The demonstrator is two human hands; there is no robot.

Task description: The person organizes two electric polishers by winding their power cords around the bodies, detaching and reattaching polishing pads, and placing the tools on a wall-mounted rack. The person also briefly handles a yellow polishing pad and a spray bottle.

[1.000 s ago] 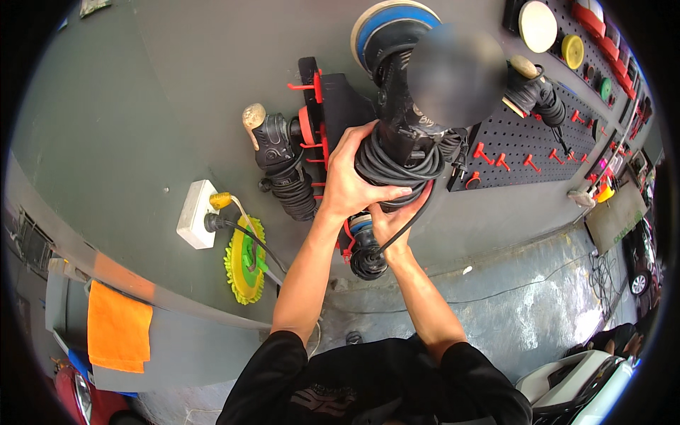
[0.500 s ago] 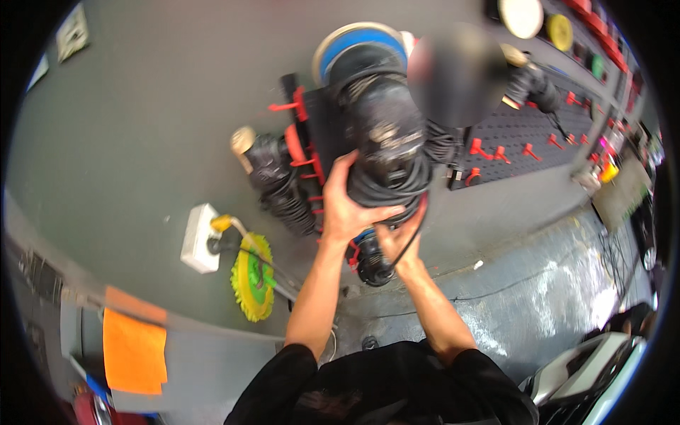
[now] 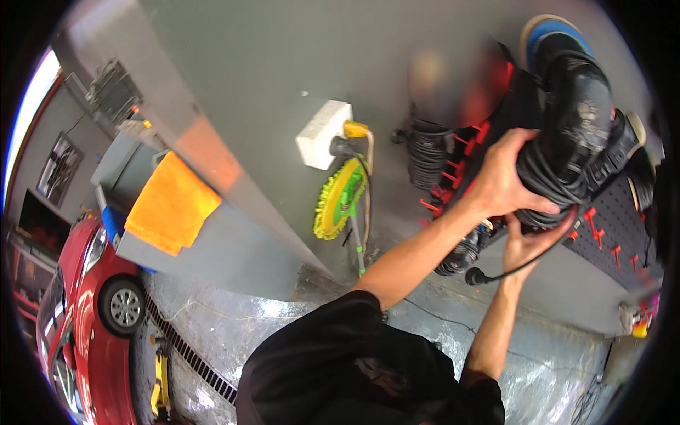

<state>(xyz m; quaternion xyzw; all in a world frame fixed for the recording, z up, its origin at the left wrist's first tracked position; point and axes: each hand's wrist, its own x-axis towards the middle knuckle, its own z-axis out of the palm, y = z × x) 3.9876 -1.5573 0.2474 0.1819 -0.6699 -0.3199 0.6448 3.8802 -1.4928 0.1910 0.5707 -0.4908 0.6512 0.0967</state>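
A black car polisher point(image 3: 584, 106) with a blue backing pad point(image 3: 556, 32) is held up at the upper right, pad end uppermost. Its black power cord point(image 3: 542, 183) is wrapped in loops round the lower end. My left hand point(image 3: 504, 173) grips these loops from the left, thumb across the front. From below, my right hand point(image 3: 528, 244) closes round the bottom of the same bundle. A free length of cord hangs past my right wrist and ends in a black plug point(image 3: 476, 276). Another black machine point(image 3: 460, 258) shows behind my left forearm.
A dark pegboard point(image 3: 616, 230) with red hooks is on the wall, with another cord-wrapped tool point(image 3: 430, 159) left of the polisher. A white socket box point(image 3: 322, 134) and yellow-green mop point(image 3: 340, 202) are nearby. An orange cloth point(image 3: 173, 202) lies on a grey cabinet; a red car point(image 3: 99, 319) stands beyond.
The view has turned left, so wall and tools sit further right in the picture, and the red car shows. Both hands keep hold of the polisher; the cord's plug now shows.
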